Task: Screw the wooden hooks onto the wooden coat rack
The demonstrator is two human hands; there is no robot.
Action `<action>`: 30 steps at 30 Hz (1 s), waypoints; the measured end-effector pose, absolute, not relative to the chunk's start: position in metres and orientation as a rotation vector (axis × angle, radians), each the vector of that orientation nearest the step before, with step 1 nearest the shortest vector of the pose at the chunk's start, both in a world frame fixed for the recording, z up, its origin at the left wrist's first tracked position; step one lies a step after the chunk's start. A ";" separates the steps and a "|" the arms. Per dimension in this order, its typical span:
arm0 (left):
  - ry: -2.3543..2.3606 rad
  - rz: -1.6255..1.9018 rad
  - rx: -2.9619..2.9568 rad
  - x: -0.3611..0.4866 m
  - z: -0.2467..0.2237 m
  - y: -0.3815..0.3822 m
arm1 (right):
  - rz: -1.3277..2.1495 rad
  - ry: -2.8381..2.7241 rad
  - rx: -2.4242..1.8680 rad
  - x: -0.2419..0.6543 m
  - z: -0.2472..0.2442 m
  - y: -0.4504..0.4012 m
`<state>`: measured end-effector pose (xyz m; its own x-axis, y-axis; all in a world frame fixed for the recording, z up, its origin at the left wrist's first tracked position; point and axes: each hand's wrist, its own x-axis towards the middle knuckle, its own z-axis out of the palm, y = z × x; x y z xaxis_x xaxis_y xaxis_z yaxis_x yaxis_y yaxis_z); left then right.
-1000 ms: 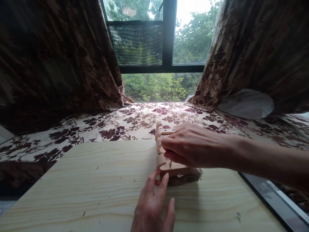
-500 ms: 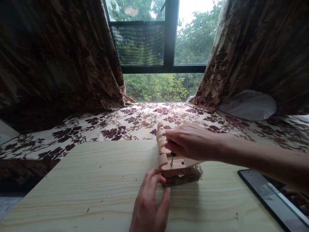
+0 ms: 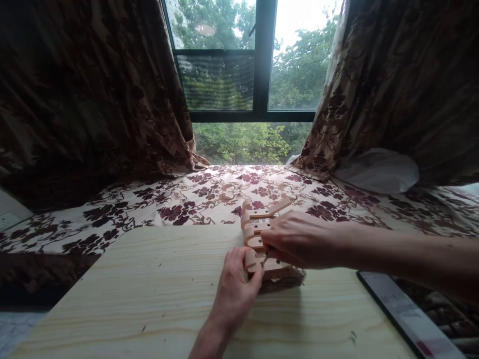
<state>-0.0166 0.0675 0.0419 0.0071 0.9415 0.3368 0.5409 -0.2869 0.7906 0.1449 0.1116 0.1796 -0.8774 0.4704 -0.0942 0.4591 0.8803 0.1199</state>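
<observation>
A pale wooden piece (image 3: 251,261) with rounded, hook-like ends and dark screw holes lies on a plastic-wrapped block (image 3: 284,283). My left hand (image 3: 234,284) grips its near left end, thumb in front and fingers behind. My right hand (image 3: 290,238) is closed round a screwdriver, whose handle is mostly hidden by the fingers. The thin metal shaft (image 3: 265,261) slants down to a hole near my left thumb. Further wooden hook pieces (image 3: 258,213) lie behind, partly covered by my right hand.
The wooden tabletop (image 3: 149,279) carries small dark specks. A tablet-like device (image 3: 407,314) lies at the right edge under my right forearm. Behind the table is a floral cloth surface (image 3: 209,194), with curtains, a window and a white bag (image 3: 377,170).
My left hand has moved up from the table and closed on the near end of the wooden piece. The screwdriver leans more now, and the view has tilted slightly upward.
</observation>
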 end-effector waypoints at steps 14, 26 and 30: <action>1.501 1.352 1.685 -0.021 0.025 0.061 | 0.307 2.940 0.391 0.131 0.197 0.113; 1.473 1.392 1.678 -0.019 0.015 0.062 | -0.004 2.700 1.057 0.123 0.193 0.114; 1.476 1.394 1.675 -0.018 0.016 0.063 | 0.083 2.680 0.909 0.119 0.201 0.110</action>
